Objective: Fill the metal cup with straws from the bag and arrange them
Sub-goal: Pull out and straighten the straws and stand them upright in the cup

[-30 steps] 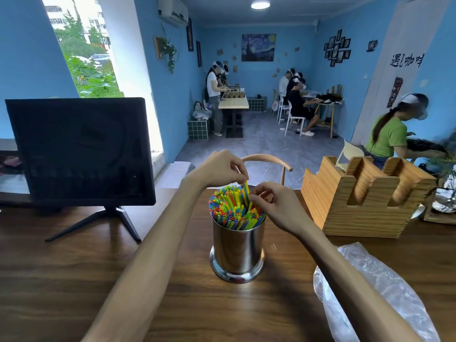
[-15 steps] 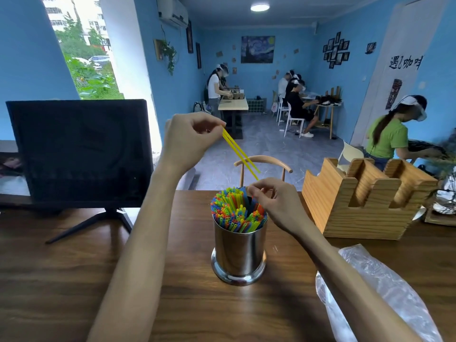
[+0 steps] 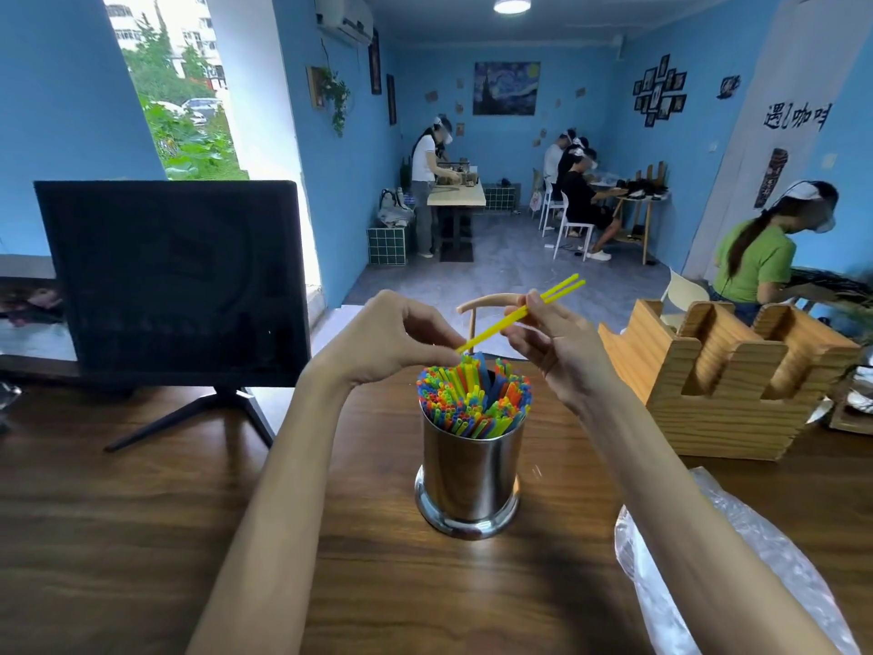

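both hands pinch two yellow straws (image 3: 519, 315) above the packed metal cup (image 3: 470, 470) at frame centre: left hand (image 3: 394, 340) the low ends, right hand (image 3: 550, 340) mid-length. forcing them in could tip the cup or buckle straws.

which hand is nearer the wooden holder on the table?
Right. The right hand pinches the yellow straws just left of the wooden holder. The left hand holds their lower end farther away, beyond the metal cup.

Yellow straws (image 3: 519, 315) above full metal cup (image 3: 470, 475)
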{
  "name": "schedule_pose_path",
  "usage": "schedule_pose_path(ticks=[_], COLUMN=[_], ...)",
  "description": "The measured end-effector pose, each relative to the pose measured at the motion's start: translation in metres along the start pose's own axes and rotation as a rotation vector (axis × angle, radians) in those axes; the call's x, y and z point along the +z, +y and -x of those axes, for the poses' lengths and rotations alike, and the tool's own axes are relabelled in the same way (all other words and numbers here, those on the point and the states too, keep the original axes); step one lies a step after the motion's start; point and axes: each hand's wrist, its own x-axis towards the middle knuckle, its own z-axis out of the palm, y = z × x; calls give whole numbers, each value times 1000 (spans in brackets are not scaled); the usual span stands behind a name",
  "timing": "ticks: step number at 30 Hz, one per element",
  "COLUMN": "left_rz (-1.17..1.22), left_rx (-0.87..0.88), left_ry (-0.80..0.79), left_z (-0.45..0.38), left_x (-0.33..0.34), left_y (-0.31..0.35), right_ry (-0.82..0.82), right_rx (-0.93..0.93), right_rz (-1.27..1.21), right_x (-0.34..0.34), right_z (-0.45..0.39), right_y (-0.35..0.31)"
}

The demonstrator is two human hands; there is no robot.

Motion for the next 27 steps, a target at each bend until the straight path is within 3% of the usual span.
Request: schedule_pose_path(ticks=[6, 10, 13, 16, 19, 22, 25, 27], left_rz=[-71, -197, -181, 56, 98, -20, -152, -244], left_rx=[-49, -64, -32, 34, 102, 61, 18, -5], left_ry=[-97, 19, 170, 203, 215, 283, 251, 184], left_z=[-5, -9, -13, -14, -15, -18, -16, -15], left_x=[13, 17, 25, 36, 47, 52, 56, 62], left_y=[-17, -31, -31, -18, -14, -26, -40, -46], right_ry=[6, 44, -123, -255, -269, -284, -117, 33], right_rx=[-197, -392, -390, -342, -326, -257, -296, -293], right_rz=[326, 736, 1118, 1384, 1422, 1246, 1003, 981], right_x=[1, 1, -1, -2, -2, -7, -17, -22], right_z=[2, 3, 6, 6, 3, 4, -1, -9], right_y=[-2, 1, 13, 30, 35, 26, 19, 20])
